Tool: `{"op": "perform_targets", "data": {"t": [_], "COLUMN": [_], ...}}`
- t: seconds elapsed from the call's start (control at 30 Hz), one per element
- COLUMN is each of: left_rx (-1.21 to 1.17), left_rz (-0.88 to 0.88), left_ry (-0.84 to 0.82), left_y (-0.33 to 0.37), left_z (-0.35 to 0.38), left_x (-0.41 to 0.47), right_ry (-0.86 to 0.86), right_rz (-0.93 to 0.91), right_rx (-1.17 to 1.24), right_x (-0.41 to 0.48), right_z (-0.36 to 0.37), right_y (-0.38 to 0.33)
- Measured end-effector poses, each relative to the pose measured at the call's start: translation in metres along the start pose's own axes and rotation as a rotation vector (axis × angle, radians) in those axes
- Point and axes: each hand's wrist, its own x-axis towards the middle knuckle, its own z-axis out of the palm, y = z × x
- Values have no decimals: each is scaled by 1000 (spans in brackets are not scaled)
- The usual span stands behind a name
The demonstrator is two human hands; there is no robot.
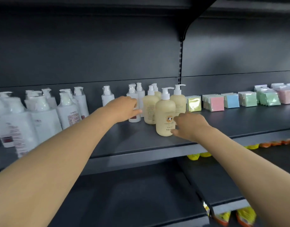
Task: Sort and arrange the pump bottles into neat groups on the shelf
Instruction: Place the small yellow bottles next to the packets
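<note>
Several cream pump bottles stand grouped mid-shelf; the front one (165, 118) carries a small cartoon label. My right hand (189, 125) is at its right side, fingers apart, with the fingertips touching the bottle's lower body. Just left of the cream group stands a white pump bottle (134, 119) with another white one behind it. My left hand (123, 107) covers its middle, fingers wrapped across the front. More white pump bottles (68, 110) crowd the left part of the shelf, wrapped in clear film and blurred.
The dark shelf (141, 141) has bare board in front of the bottles. Stacks of coloured square packets (217, 104) line the back right. A bracket upright (180, 63) splits the back panel. Yellow and orange packs (193, 156) show on lower shelves.
</note>
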Motion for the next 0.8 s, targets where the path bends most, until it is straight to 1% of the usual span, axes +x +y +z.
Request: {"op": "perform_targets", "data": {"t": [0.07,0.17,0.3,0.43,0.63,0.8], "left_rx": [127,230,273,272,258,249], "left_rz": [14,3,-52,-93,-126,-154], "left_ry": [2,-11,-11,-55,-42,-27], "left_y": [-14,-34,-61,-83,-114,-132], "left_z": [-14,-39,-67,-81,-82,-68], "left_x": [-16,-39,-62,-68,-42,10], "right_ry": [-12,-19,13,-18,-8,17], "right_rz": [-24,-39,-27,-31,-27,-55], "right_rx": [-34,-95,-91,-53,-91,-173], "right_x": [-5,-5,4,23,83,146], "right_z": [-25,-56,-89,-112,-118,-114], "right_y": [-9,-25,-53,-73,-75,-54]}}
